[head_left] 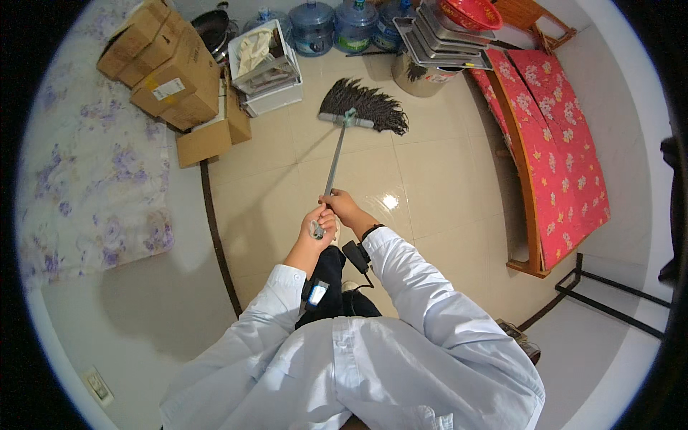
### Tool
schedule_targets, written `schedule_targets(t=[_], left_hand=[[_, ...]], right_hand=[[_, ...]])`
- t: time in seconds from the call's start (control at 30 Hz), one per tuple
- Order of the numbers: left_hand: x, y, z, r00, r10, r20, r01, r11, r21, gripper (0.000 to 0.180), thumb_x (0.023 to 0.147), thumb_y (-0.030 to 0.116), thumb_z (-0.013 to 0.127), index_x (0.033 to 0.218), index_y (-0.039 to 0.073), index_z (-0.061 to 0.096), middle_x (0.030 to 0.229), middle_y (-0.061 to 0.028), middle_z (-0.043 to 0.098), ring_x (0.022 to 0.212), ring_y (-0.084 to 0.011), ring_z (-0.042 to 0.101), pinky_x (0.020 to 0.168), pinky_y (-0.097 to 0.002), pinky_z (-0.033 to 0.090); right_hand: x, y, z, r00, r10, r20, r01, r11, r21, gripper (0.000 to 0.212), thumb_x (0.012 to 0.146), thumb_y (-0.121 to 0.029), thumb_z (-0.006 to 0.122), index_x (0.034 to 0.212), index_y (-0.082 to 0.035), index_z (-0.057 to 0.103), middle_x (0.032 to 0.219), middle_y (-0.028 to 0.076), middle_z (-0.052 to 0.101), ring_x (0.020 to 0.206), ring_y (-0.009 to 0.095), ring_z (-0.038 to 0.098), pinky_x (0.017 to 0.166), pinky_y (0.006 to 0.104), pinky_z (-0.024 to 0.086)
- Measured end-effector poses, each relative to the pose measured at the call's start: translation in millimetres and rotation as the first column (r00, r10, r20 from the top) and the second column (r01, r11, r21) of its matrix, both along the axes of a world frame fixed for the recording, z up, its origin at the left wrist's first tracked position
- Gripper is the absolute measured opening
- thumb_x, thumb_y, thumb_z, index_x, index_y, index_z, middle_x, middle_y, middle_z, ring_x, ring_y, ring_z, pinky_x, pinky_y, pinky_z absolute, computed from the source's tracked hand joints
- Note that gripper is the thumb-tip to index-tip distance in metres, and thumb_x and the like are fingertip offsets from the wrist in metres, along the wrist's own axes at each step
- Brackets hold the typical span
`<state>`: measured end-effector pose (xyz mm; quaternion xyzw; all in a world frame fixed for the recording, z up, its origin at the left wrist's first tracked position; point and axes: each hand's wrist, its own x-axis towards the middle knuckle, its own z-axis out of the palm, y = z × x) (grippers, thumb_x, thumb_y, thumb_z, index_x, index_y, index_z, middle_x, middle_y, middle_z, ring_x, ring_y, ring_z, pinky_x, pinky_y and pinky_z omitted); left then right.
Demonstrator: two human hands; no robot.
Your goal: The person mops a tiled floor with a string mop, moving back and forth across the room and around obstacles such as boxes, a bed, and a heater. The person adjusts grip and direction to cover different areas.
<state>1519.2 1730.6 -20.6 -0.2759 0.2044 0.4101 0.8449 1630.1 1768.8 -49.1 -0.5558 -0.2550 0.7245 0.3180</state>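
Observation:
A mop (367, 107) with dark, stringy strands lies spread on the tiled floor ahead of me. From a grey clamp at its head, the thin metal handle slants back toward my body. My left hand (319, 221) is wrapped round the handle close to its near end. Slightly farther along and to the right, my right hand (345, 206) grips the same handle. Both hands are close together, in front of my dark trousers.
Cardboard boxes (170, 64) and a white plastic bin (265, 64) stand at the far left. Large blue water bottles (312, 29) line the back. Stacked metal trays (437, 46) rest on a round metal pot (423, 77). A wooden piece with red floral fabric (555, 136) leans at the right.

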Motion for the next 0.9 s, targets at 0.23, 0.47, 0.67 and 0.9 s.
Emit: schedule_targets(t=[0.23, 0.47, 0.67, 0.9], left_hand=[[-9.5, -117.3, 21.0, 0.982, -0.151, -0.115, 0.154, 0.988, 0.016, 0.011, 0.088, 0.016, 0.043, 0.08, 0.009, 0.045, 0.058, -0.0015, 0.042, 0.042, -0.0102, 0.039, 0.039, -0.0196, 0.035], [15.4, -223.1, 38.7, 0.901, -0.409, -0.147, 0.375, 0.903, -0.21, 0.033, 0.089, 0.034, 0.038, 0.067, 0.009, 0.04, 0.053, 0.0005, 0.039, 0.041, -0.0102, 0.038, 0.036, -0.0208, 0.034], [-9.8, -284.8, 31.1, 0.871, -0.432, -0.234, 0.397, 0.899, -0.182, 0.035, 0.09, 0.034, 0.036, 0.065, 0.009, 0.039, 0.051, 0.0016, 0.038, 0.04, -0.0094, 0.037, 0.034, -0.0202, 0.031], [-87.6, -337.7, 35.1, 0.902, -0.312, -0.299, 0.289, 0.95, -0.118, 0.024, 0.091, 0.027, 0.038, 0.073, 0.011, 0.038, 0.052, 0.0022, 0.037, 0.038, -0.0064, 0.033, 0.032, -0.0185, 0.028]], right_hand=[[-2.5, -127.7, 17.2, 0.995, 0.008, -0.099, -0.01, 1.0, -0.016, 0.028, 0.076, -0.017, 0.059, 0.088, 0.007, 0.052, 0.076, 0.01, 0.057, 0.063, 0.016, 0.054, 0.054, 0.025, 0.045], [16.7, -243.7, 8.2, 0.999, 0.008, -0.038, -0.01, 0.999, -0.046, 0.024, 0.074, -0.014, 0.057, 0.087, 0.005, 0.05, 0.07, 0.008, 0.054, 0.057, 0.015, 0.053, 0.048, 0.0259, 0.043], [-11.2, -305.4, 3.2, 0.998, -0.032, -0.061, 0.029, 0.998, -0.049, 0.039, 0.074, -0.014, 0.057, 0.102, 0.009, 0.044, 0.084, 0.013, 0.055, 0.071, 0.018, 0.056, 0.058, 0.0277, 0.047], [-84.3, -349.8, 18.0, 1.0, 0.003, -0.025, -0.003, 1.0, -0.012, 0.029, 0.074, -0.014, 0.058, 0.093, 0.006, 0.049, 0.077, 0.01, 0.054, 0.065, 0.016, 0.054, 0.055, 0.0278, 0.044]])
